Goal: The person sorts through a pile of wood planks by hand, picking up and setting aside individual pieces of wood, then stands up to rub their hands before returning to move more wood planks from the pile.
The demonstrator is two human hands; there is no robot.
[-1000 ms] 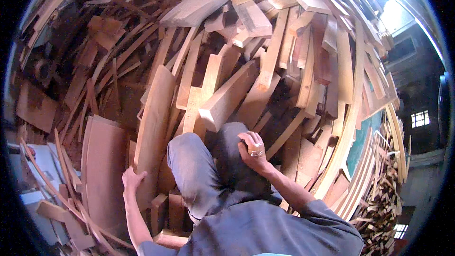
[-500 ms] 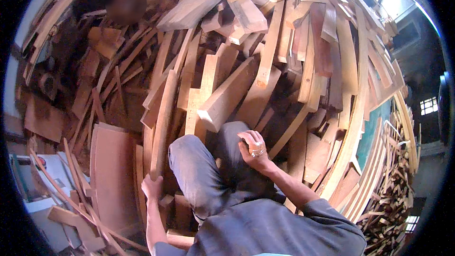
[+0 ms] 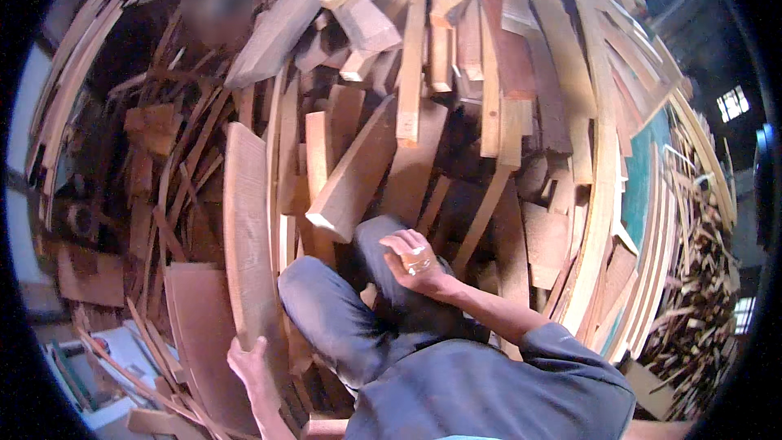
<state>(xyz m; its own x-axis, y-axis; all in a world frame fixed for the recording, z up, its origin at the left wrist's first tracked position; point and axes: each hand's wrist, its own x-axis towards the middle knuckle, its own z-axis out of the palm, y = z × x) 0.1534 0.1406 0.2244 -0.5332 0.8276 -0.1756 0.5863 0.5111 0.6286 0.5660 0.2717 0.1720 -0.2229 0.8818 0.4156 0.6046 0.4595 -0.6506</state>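
Observation:
My left hand [image 3: 248,358] is closed around the lower end of a long light-brown wooden plank [image 3: 247,228]. The plank stands lengthwise to the left of my bent knees, its broad face showing. Over my right knee rests my right hand [image 3: 417,262], fingers loosely bent and apart, holding nothing. Something clear and shiny is wrapped around that hand near the thumb. Just beyond my knees, a thick wooden beam [image 3: 350,175] leans with its pale cut end toward me.
Timber offcuts lie piled ahead, including a wide grey board [image 3: 289,20] and a reddish-brown board [image 3: 507,41]. Flat brown panels [image 3: 199,334] stand at the left. A long beam [image 3: 601,155] curves along the right, near a heap of thin sticks [image 3: 692,277]. Another person [image 3: 216,8] is at the far left.
My left hand has turned the plank, so its broad face shows instead of its narrow edge. The view has shifted, and my right hand stays by the knee.

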